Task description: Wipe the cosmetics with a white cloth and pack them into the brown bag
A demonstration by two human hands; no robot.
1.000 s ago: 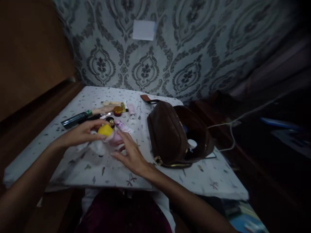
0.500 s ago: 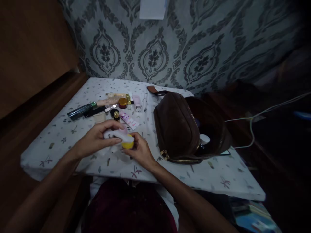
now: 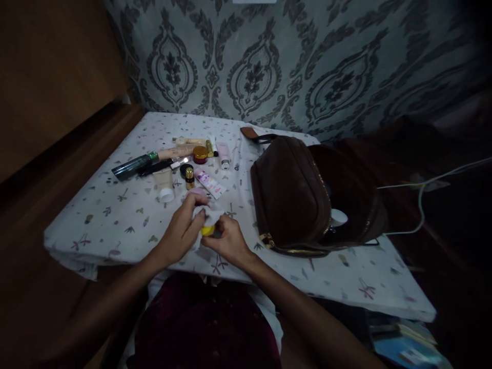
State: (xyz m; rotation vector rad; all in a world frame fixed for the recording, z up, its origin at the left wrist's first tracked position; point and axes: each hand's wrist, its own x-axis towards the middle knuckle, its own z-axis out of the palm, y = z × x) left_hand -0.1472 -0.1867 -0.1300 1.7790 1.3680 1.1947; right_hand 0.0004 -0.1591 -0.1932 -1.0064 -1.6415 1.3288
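Observation:
My left hand (image 3: 180, 230) is closed on a crumpled white wipe (image 3: 210, 217), pressing it over a small round yellow container (image 3: 208, 230). From the other side my right hand (image 3: 232, 241) grips that container between thumb and fingers. Part of the container is covered by the wipe and fingers. Just beyond my hands lie a pink round item (image 3: 197, 192), partly hidden, a pink-and-white patterned tube (image 3: 210, 183) and a small gold-capped bottle (image 3: 189, 178). A cream tube with a white cap (image 3: 164, 185) stands to their left.
An open brown bag (image 3: 288, 195) sits on the right, with a white-topped item (image 3: 339, 218) inside. Farther back are a dark green tube (image 3: 132, 166), a gold-lidded jar (image 3: 200, 154) and a pale pink tube (image 3: 223, 155). A patterned white cloth (image 3: 126, 220) covers the table.
My left hand has moved right and down, bringing the wipe onto the yellow container. The cream tube, formerly behind that hand, now shows. The camera view has shifted slightly.

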